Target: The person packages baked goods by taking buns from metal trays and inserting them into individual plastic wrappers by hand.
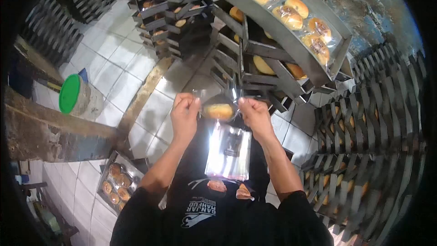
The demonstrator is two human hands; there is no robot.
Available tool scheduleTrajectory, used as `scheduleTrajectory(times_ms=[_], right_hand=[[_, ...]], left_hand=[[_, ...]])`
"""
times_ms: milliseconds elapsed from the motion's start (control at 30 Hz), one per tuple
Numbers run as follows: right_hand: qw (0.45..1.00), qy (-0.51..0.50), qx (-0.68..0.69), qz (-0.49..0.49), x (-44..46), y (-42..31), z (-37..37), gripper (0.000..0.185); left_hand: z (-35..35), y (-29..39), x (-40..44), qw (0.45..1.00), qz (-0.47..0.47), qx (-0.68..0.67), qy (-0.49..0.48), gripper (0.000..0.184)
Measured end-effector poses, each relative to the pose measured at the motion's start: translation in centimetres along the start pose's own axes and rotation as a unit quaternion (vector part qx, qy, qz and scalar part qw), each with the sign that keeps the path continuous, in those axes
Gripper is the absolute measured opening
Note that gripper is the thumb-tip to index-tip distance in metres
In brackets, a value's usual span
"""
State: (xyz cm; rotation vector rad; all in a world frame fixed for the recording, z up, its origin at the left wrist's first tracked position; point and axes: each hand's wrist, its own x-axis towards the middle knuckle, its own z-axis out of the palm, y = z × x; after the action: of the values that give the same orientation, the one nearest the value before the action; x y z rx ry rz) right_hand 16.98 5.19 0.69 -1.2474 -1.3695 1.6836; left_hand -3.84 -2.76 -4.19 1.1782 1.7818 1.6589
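Observation:
Between my hands hangs a clear plastic bag with a bread bun (219, 111) inside it. My left hand (185, 109) pinches one upper corner of the bag between thumb and fingers. The opposite corner is pinched by my right hand (254, 113). Just below the bun, a stack of shiny clear plastic bags (227, 152) with dark printing lies at my lap, reflecting bright light. Beyond my right hand, a metal tray (334, 66) holds several bagged buns (289, 17) with printed wrappers.
Stacked metal trays with buns (346, 118) stand to the right, and more trays (177, 11) rise ahead. At the lower left a tray of browned buns (119, 183) sits on the tiled floor. A bucket with a green lid (70, 94) stands left, near a wooden beam (59, 139).

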Motion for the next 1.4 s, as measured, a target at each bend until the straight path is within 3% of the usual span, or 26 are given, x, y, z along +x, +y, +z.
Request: scheduleTrajectory(times_ms=[33,167,300,367,433,467,533,600,633,733,767,800,833,867,933,967,1033,1100,1133,1167,1233,1267,1300,1333,1367,1400], right_hand=[[1.000,-0.004,-0.012,0.012,-0.9,2.1,-0.4,0.037],[0.986,-0.049,0.044,0.153,-3.3,9.5,-0.6,0.030],[0.973,-0.018,0.215,0.087,-4.2,6.1,0.0,0.030],[0.986,0.007,0.143,-0.081,-5.8,-0.1,-1.3,0.019],[0.927,0.101,-0.069,-0.356,-6.3,-5.4,-4.6,0.016],[0.827,0.167,-0.222,-0.489,-6.0,-8.6,-7.0,0.016],[0.720,0.298,-0.372,-0.505,-6.3,-15.5,-9.6,0.013],[0.683,0.381,-0.428,-0.454,-5.6,-19.6,-12.1,0.020],[0.616,0.436,-0.539,-0.374,-6.0,-20.2,-12.6,0.039],[0.552,0.419,-0.538,-0.480,-7.9,-16.6,-11.7,0.054],[0.612,0.341,-0.527,-0.481,-9.1,-14.1,-10.5,0.056],[0.727,0.255,-0.454,-0.448,-9.8,-10.1,-8.6,0.054],[0.851,0.142,-0.403,-0.306,-11.6,-7.1,-6.1,0.052],[0.840,0.064,-0.449,-0.298,-11.6,-3.6,-5.1,0.050],[0.742,0.051,-0.542,-0.391,-11.2,0.8,-4.0,0.037],[0.773,-0.002,-0.547,-0.322,-10.7,4.1,-4.4,0.031],[0.806,-0.100,-0.542,-0.214,-11.4,4.1,-5.2,0.019],[0.791,-0.141,-0.537,-0.257,-11.3,-1.9,-5.8,0.020],[0.783,-0.171,-0.512,-0.308,-10.4,-5.5,-6.3,0.022],[0.779,-0.166,-0.531,-0.288,-9.1,-10.9,-7.0,0.025],[0.768,-0.069,-0.477,-0.421,-4.2,-20.6,-8.6,0.031],[0.827,0.005,-0.487,-0.281,-1.9,-25.0,-9.0,0.031],[0.818,0.055,-0.465,-0.334,3.6,-27.4,-11.4,0.033],[0.837,0.097,-0.481,-0.240,7.3,-30.4,-12.2,0.040],[0.837,0.022,-0.463,-0.291,13.2,-31.2,-15.6,0.045],[0.825,0.045,-0.506,-0.249,17.7,-31.4,-17.5,0.049]], left_hand=[[-0.7,-0.5,-1.6,1.000,0.014,-0.003,-0.008,0.025],[-0.7,-5.9,-4.6,0.912,-0.332,-0.227,-0.081,0.017],[0.6,-4.0,-1.6,0.874,-0.245,-0.399,-0.130,0.016],[2.1,-0.6,-0.5,0.830,-0.223,-0.494,-0.131,0.027],[3.7,2.6,0.1,0.896,-0.161,-0.383,-0.155,0.036],[4.2,3.5,-0.2,0.923,-0.128,-0.324,-0.160,0.041],[3.6,-0.6,-2.2,0.943,-0.096,-0.032,-0.316,0.053],[2.8,0.1,-4.6,0.921,0.186,0.092,-0.331,0.057],[2.4,0.0,-5.6,0.897,0.249,0.158,-0.328,0.057],[1.4,0.0,-7.9,0.870,0.269,0.298,-0.285,0.039],[1.3,0.3,-7.8,0.860,0.291,0.304,-0.288,0.036],[1.2,0.3,-7.9,0.849,0.309,0.311,-0.294,0.033],[1.3,-0.1,-7.8,0.841,0.340,0.293,-0.303,0.036],[1.2,-0.7,-7.6,0.830,0.369,0.274,-0.315,0.038],[0.0,-0.7,-7.7,0.801,0.450,0.231,-0.321,0.048],[-0.2,0.4,-7.9,0.836,0.410,0.193,-0.310,0.050],[-0.2,3.5,-8.2,0.921,0.159,0.032,-0.354,0.057],[0.3,3.0,-7.7,0.888,-0.117,-0.117,-0.428,0.037],[-0.5,1.3,-6.4,0.822,-0.157,-0.041,-0.546,0.027],[-0.1,2.4,-6.0,0.822,-0.173,-0.112,-0.530,0.023],[0.3,1.8,-5.2,0.845,-0.224,-0.202,-0.441,0.020],[0.7,1.4,-4.6,0.852,-0.244,-0.246,-0.393,0.021],[1.0,-1.7,-4.0,0.849,-0.215,-0.258,-0.407,0.026],[1.5,-1.3,-3.7,0.854,-0.250,-0.275,-0.363,0.027],[2.2,-0.2,-3.4,0.857,-0.283,-0.293,-0.315,0.028],[2.7,0.1,-3.0,0.857,-0.315,-0.312,-0.263,0.028]])
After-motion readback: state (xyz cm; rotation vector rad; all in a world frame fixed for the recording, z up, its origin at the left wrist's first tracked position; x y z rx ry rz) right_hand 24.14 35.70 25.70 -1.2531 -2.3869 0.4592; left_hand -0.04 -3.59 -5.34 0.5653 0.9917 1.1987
